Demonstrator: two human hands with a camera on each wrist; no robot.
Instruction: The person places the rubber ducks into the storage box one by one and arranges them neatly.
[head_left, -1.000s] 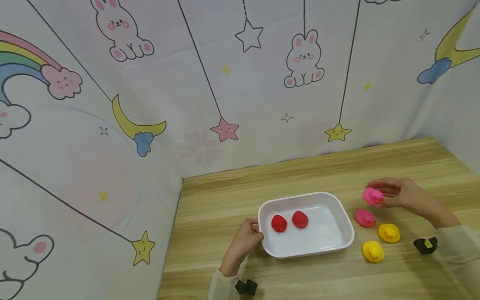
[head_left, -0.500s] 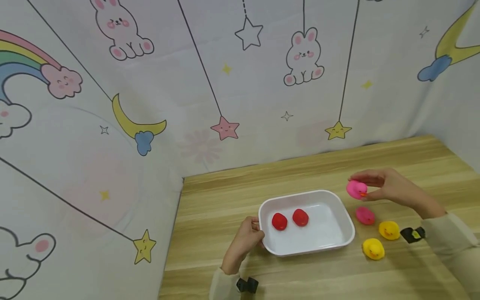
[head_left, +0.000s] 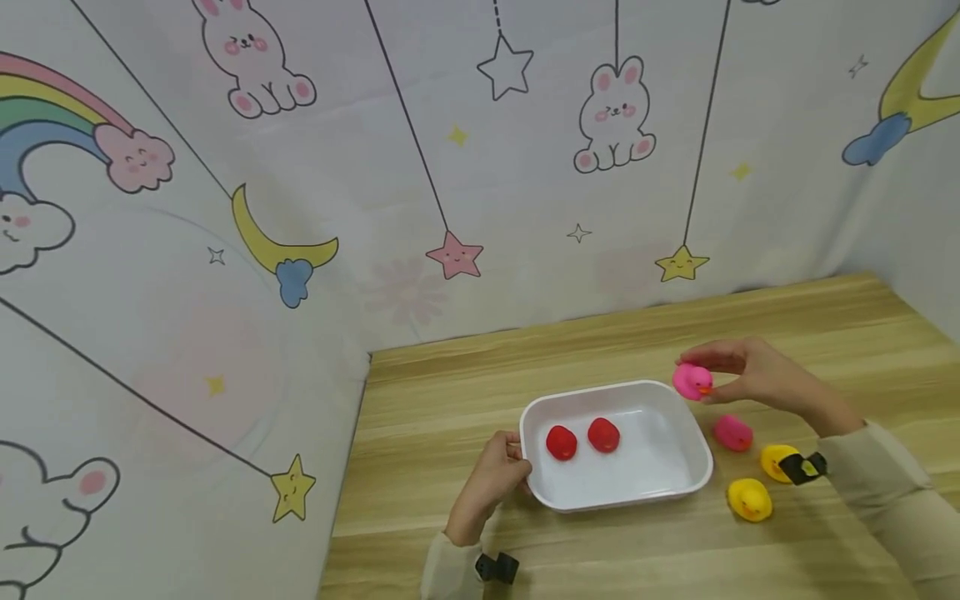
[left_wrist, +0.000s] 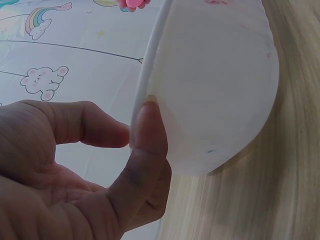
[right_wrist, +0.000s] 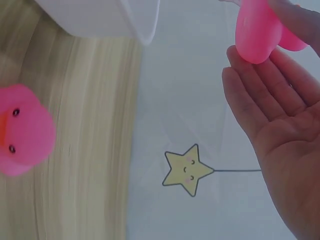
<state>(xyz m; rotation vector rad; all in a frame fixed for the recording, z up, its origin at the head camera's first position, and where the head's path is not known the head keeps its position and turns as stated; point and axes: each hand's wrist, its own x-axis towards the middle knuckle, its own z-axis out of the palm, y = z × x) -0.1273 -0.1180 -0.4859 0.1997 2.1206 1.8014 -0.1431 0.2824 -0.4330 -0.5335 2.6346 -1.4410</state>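
Note:
My left hand [head_left: 491, 475] pinches the left rim of a white rectangular tub [head_left: 656, 467]. In the left wrist view the thumb lies against one face of the tub wall [left_wrist: 220, 90], with fingers on the other. Two small red rounded toys [head_left: 561, 443] sit inside, towards the left. A pink rubber duck [head_left: 692, 381] is held between thumb and fingertips of my right hand [head_left: 768, 379], at the tub's far right corner. The right wrist view shows this duck [right_wrist: 257, 32] raised, well away from another pink duck [right_wrist: 25, 130] on the table.
Right of the tub, the second pink duck [head_left: 733, 433] and two yellow ducks [head_left: 750, 500] stand on the wooden table [head_left: 442, 375]. The right wrist device partly covers one yellow duck. A printed white cloth [head_left: 525, 183] hangs behind and at the left.
My right hand has carried the pink duck leftward from above the other ducks to the tub's far right corner. The left hand keeps its grip on the tub.

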